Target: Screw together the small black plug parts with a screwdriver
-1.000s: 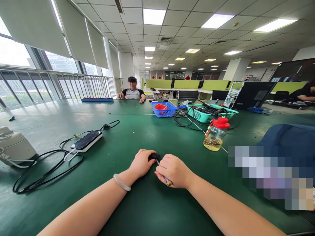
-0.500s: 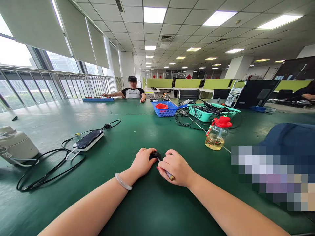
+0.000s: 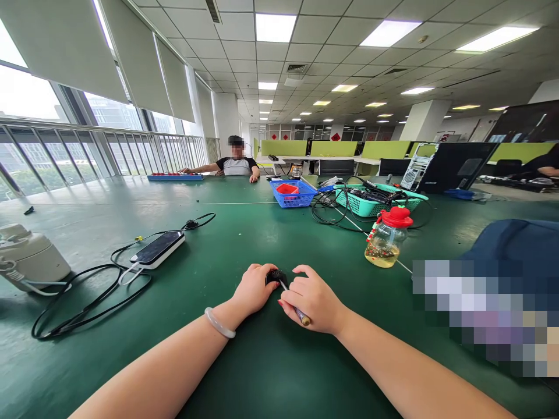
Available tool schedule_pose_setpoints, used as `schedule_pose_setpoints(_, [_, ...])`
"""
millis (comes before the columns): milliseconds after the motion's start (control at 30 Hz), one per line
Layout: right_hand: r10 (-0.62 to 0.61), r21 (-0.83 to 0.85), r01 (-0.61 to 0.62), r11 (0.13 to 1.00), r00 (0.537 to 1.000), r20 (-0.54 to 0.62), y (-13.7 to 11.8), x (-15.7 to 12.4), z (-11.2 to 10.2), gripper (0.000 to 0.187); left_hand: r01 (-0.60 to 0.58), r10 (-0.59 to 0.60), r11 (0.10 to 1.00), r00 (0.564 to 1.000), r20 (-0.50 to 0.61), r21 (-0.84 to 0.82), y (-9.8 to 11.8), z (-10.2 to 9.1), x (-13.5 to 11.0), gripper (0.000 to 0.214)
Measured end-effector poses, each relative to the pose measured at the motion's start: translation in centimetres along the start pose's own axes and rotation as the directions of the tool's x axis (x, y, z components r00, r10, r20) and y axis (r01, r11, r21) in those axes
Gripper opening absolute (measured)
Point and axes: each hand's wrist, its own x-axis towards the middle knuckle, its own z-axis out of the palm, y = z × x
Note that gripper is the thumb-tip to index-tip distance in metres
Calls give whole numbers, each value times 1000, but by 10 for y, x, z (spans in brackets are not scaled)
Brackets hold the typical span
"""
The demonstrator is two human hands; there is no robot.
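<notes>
My left hand [image 3: 252, 288] is curled on a small black part [image 3: 275, 275] that rests on the green table [image 3: 262, 366]. A pale bangle sits on that wrist. My right hand [image 3: 312, 301] is closed round a thin tool [image 3: 299, 315] with a brown end; its metal tip touches the black part. Both hands lie close together at the table's near middle.
A power bank [image 3: 157, 248] with looped black cables lies left, a white appliance [image 3: 27, 258] at the far left. A red-lidded glass jar [image 3: 386, 237] stands right. Blue [image 3: 290, 194] and teal baskets [image 3: 371, 202] sit further back. Another person [image 3: 236, 162] sits at the far end.
My hands have stayed almost still on the black part. The person at the far end has stretched an arm out to the left.
</notes>
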Motion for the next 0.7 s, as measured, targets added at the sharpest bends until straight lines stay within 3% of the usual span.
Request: schedule_pose_setpoints(700, [84, 57, -86, 995, 996, 24, 1, -1, 0, 22, -1, 1, 1000, 1000, -4, -15, 2, -1, 0, 30])
